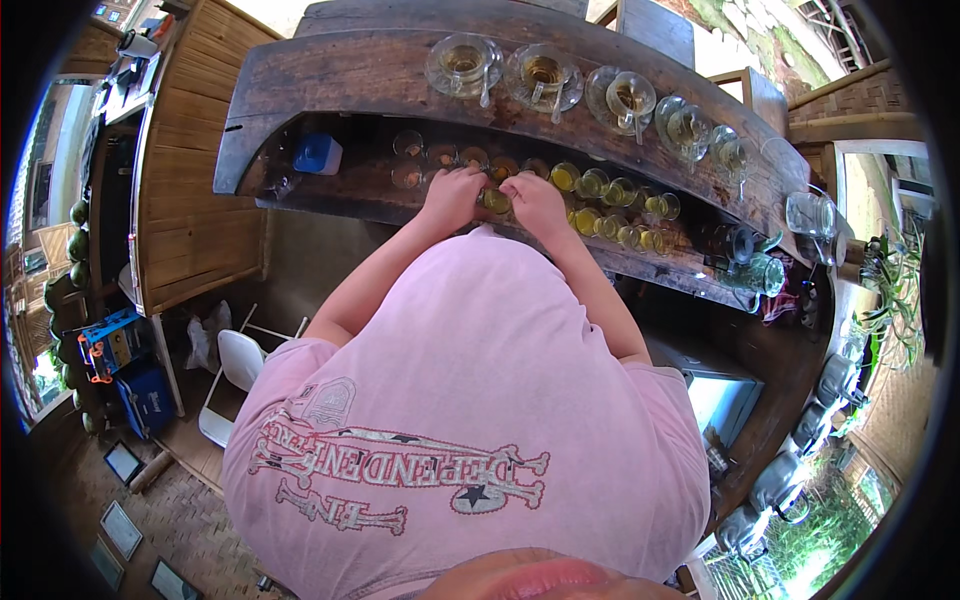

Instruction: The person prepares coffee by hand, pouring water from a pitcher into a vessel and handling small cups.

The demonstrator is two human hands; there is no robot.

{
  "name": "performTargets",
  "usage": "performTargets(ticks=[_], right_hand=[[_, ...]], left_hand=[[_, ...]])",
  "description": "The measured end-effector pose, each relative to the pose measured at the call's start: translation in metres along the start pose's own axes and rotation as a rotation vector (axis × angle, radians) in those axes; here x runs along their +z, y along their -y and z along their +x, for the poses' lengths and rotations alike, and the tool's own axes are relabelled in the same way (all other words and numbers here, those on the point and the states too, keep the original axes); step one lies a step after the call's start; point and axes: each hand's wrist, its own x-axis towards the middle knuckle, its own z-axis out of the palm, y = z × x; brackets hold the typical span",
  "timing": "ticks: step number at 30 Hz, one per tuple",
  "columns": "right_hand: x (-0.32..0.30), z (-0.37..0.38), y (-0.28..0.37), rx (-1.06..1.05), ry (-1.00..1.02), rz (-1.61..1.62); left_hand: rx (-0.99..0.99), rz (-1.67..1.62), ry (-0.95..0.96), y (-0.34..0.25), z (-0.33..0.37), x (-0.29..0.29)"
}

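My left hand [452, 195] and my right hand [535, 200] meet over the lower wooden shelf [330, 195]. Together they close around a small glass jar of yellow liquid [495, 201]. The fingers hide most of the jar. A row of similar small jars [610, 205] runs to the right of my right hand, and a few darker ones [408, 160] stand behind my left hand. My pink shirt covers the lower middle of the view.
On the upper wooden counter [340, 70] stand several glass cups on saucers with spoons [463, 62]. A blue box [318, 153] sits on the shelf's left. Glass jugs [810, 212] stand at the right end. A white chair [235, 365] and a blue crate [120, 340] are on the floor to the left.
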Motion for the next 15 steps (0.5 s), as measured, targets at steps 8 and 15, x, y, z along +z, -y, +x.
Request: performTargets(ticks=[8,15], right_hand=[[-0.0059,0.0012,0.0018,0.015,0.025,-0.032],[-0.0038,-0.0011,0.0004,0.008,0.038,-0.061]], left_hand=[[-0.019,-0.017,0.009,-0.0034,0.0013,-0.0041],[0.003,-0.042,-0.038,0.0009,0.0007,0.0008]])
